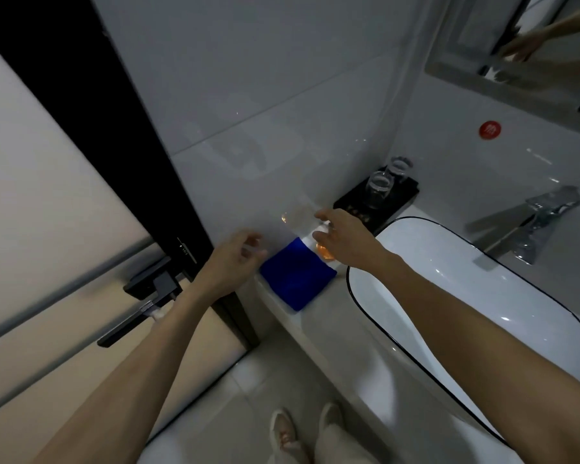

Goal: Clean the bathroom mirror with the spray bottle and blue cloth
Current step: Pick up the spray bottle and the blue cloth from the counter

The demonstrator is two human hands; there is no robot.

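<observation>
A folded blue cloth (298, 273) lies on the white counter (310, 324) left of the basin. Just behind its far right corner is a clear spray bottle (325, 253) with orange liquid in its base; its upper part is blurred and leans left. My right hand (345, 238) is wrapped around the bottle's right side, with the thumb and forefinger on it. My left hand (232, 259) hovers at the cloth's left edge with its fingers loosely curled and holding nothing. The mirror (529, 45) hangs at the top right and reflects an arm.
A white basin (449, 296) with a dark rim fills the right side, with a chrome tap (523, 229) behind it. A black tray (375, 204) holding two glasses sits in the corner. A door with a dark handle (148, 286) stands to the left.
</observation>
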